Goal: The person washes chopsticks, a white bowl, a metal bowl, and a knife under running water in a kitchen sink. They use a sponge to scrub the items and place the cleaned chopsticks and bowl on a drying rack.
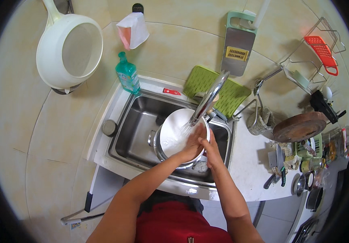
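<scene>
Water runs from the chrome faucet (208, 98) into a large white bowl (174, 127) over the stainless steel sink (135, 136). My left hand (194, 141) reaches inside the bowl at its right side, slightly blurred, with its fingers under or beside the stream. Around the bowl's outer right rim is my right hand (211, 148), its thumb near the rim and its other fingers partly hidden. Beneath the bowl sits a metal pot (157, 148) with a loop handle on its left. A crumpled whitish thing (200, 166) lies in the sink below the hands.
Behind the sink stand a green soap bottle (128, 74), a red-handled knife or peeler (171, 91) and a green drying mat (235, 92). A round lidded jar (109, 128) is on the left edge. Knives (279, 158) and a round wooden board (299, 127) are at the right.
</scene>
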Action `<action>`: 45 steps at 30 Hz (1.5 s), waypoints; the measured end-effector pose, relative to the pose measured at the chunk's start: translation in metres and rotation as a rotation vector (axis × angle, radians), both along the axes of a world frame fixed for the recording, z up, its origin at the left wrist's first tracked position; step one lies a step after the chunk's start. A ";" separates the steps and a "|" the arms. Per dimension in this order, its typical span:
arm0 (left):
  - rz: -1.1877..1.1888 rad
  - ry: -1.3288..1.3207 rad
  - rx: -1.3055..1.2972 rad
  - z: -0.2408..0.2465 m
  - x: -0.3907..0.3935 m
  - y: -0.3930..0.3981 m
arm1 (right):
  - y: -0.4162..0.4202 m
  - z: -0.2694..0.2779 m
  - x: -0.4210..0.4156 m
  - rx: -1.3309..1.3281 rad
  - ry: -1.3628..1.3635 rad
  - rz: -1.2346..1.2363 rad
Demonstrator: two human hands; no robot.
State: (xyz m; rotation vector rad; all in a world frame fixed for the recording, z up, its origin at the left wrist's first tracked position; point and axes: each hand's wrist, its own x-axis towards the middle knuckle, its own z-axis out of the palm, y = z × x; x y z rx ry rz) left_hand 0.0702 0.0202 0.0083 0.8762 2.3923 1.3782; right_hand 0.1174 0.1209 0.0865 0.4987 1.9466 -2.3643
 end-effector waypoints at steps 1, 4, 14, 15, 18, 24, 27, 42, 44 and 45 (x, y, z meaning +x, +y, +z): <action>-0.034 -0.029 0.111 0.008 0.006 0.000 | 0.001 0.000 0.000 -0.064 0.028 0.007; -0.504 -0.303 0.186 0.028 0.015 -0.034 | 0.016 -0.002 0.005 -0.132 -0.073 -0.028; -0.095 0.371 -0.795 -0.005 -0.012 -0.073 | -0.021 -0.002 0.016 0.013 -0.148 -0.054; -0.047 0.255 -0.775 0.004 -0.010 -0.057 | -0.024 0.006 0.016 -0.012 -0.182 -0.083; 0.023 0.091 -0.127 0.009 0.011 -0.021 | -0.021 -0.009 0.015 -0.010 -0.081 -0.016; -0.577 -0.259 0.012 -0.008 0.026 -0.060 | 0.001 -0.003 0.023 -0.051 -0.170 -0.044; -0.624 0.361 -0.720 -0.013 0.001 -0.107 | 0.004 -0.008 0.025 0.041 -0.104 -0.024; -0.150 0.242 -0.460 -0.030 0.024 -0.095 | -0.017 0.001 0.011 0.089 0.003 -0.085; -0.231 -0.068 -0.346 -0.021 0.030 -0.084 | -0.015 -0.007 0.009 0.061 -0.032 -0.141; -0.263 -0.266 -0.276 0.002 0.033 -0.081 | -0.010 -0.014 0.009 -0.046 -0.037 -0.144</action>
